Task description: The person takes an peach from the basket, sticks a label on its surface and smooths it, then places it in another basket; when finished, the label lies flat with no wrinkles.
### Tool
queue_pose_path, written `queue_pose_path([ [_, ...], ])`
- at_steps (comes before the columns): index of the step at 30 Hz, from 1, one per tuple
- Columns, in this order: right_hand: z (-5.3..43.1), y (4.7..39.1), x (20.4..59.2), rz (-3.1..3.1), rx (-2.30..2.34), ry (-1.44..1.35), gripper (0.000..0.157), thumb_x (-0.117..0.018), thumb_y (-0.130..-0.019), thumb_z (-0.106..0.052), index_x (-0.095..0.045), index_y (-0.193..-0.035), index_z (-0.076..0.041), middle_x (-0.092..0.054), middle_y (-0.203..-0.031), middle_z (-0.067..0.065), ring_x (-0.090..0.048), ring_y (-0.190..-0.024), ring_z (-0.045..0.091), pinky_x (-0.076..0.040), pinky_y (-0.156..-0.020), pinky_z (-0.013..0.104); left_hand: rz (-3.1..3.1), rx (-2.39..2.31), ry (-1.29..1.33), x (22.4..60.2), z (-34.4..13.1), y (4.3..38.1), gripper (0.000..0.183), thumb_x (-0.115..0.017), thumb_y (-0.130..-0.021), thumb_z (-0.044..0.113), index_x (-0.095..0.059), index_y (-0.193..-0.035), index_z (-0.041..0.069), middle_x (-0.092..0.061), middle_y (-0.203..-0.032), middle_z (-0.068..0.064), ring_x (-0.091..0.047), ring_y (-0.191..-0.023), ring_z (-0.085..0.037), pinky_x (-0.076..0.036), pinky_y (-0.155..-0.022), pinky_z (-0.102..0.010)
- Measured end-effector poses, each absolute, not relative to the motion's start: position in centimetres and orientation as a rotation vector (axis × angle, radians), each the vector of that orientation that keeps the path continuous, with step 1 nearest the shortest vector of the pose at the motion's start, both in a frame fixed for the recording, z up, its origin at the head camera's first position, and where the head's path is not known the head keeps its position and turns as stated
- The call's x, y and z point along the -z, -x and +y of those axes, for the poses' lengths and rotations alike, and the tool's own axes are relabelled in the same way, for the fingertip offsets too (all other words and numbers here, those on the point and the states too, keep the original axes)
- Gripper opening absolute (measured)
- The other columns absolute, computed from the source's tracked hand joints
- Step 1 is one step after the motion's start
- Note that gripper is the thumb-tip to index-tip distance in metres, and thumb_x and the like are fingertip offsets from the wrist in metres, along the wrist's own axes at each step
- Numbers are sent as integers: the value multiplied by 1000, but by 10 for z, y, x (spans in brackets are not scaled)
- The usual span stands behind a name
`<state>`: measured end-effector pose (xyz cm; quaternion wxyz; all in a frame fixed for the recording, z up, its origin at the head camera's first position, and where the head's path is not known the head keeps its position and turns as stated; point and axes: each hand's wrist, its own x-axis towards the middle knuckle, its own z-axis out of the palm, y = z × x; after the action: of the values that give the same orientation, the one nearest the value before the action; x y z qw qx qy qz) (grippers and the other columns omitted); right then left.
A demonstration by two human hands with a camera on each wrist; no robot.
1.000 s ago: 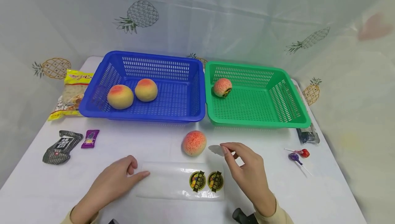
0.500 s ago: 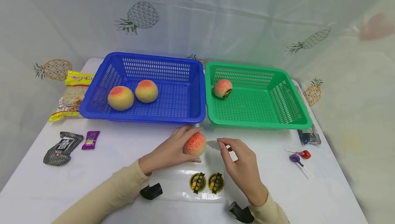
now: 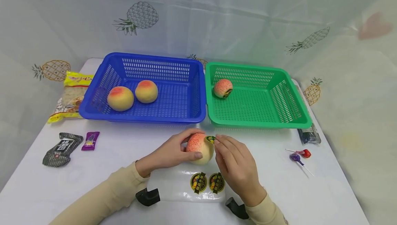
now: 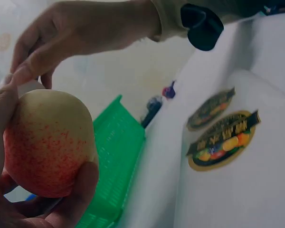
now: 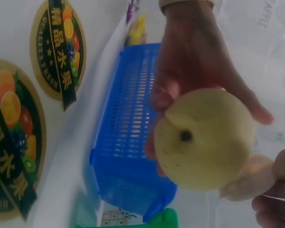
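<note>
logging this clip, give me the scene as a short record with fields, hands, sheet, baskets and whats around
left hand: holds a red-speckled peach
right hand: pinches a fruit sticker close to the peach; contact unclear
sticker sheet: on the table, two printed labels at its right end
blue basket: two yellow peaches with red tops
green basket: one stickered peach
table left: yellow snack bag, grey patterned packet, purple candy packet
table right: red lollipop, purple lollipop
</note>
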<state>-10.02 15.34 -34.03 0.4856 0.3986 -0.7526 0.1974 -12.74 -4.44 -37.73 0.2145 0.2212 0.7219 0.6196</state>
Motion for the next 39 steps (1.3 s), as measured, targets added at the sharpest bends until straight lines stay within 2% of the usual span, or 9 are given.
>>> queue_pose_path([
  [5, 148, 95, 333, -1817, -424, -1033, 16, -51, -83, -2, -64, -83, 7, -66, -87, 17, -63, -79, 29, -50, -70, 33, 1928, -1755, -647, 361, -46, 122, 57, -66, -80, 24, -39, -130, 17, -44, -127, -1, -47, -114, -17, -48, -81, -27],
  [13, 145, 89, 330, -1833, -370, -1111, 17, -49, -83, -2, -64, -82, 4, -67, -89, 14, -63, -83, 28, -49, -71, 33, 1861, -1801, -696, 356, -50, 120, 62, -63, -81, 35, -37, -131, 10, -42, -127, -4, -46, -114, -23, -49, -80, -30],
  [17, 147, 88, 329, -1890, -460, -1141, 19, -51, -85, -8, -63, -88, 5, -66, -91, 15, -61, -85, 28, -48, -74, 34, 1814, -1814, -739, 363, -50, 122, 61, -62, -80, 41, -39, -130, 16, -42, -126, -3, -47, -113, -23, -49, -80, -31],
  [21, 151, 87, 333, -2010, -577, -1184, 38, -57, -86, -28, -59, -103, 7, -61, -99, 15, -56, -92, 28, -44, -81, 36, 1768, -1817, -803, 379, -50, 126, 58, -60, -79, 45, -39, -129, 24, -42, -126, 0, -48, -110, -21, -50, -79, -32],
  [24, 152, 86, 335, -2072, -594, -1184, 59, -63, -78, -43, -55, -110, 6, -56, -102, 16, -52, -94, 28, -41, -84, 37, 1719, -1823, -828, 381, -50, 126, 60, -60, -79, 46, -38, -129, 23, -42, -126, 0, -49, -110, -20, -49, -81, -32],
  [27, 149, 85, 335, -2068, -555, -1155, 67, -62, -73, -50, -56, -112, 4, -54, -100, 16, -49, -92, 28, -39, -83, 37, 1653, -1852, -822, 379, -49, 123, 60, -57, -80, 47, -37, -130, 20, -43, -126, -2, -49, -111, -19, -47, -85, -32],
  [32, 144, 86, 330, -1921, -508, -1130, 60, -57, -78, -48, -60, -105, 5, -56, -95, 15, -45, -82, 27, -37, -73, 33, 1590, -1908, -737, 374, -47, 117, 57, -50, -83, 51, -37, -129, 22, -47, -125, -4, -51, -108, -20, -46, -85, -33],
  [36, 140, 88, 326, -1750, -496, -1116, 53, -60, -78, -43, -64, -96, 6, -59, -89, 13, -44, -74, 23, -36, -64, 29, 1555, -1945, -637, 372, -46, 111, 59, -47, -84, 54, -36, -132, 20, -47, -126, -6, -53, -104, -20, -47, -82, -33],
  [39, 136, 88, 325, -1629, -490, -1084, 50, -62, -75, -42, -67, -91, 5, -61, -83, 9, -44, -69, 19, -35, -59, 27, 1499, -1985, -560, 369, -44, 106, 56, -42, -88, 50, -34, -133, 17, -46, -127, -10, -54, -103, -20, -46, -83, -31],
])
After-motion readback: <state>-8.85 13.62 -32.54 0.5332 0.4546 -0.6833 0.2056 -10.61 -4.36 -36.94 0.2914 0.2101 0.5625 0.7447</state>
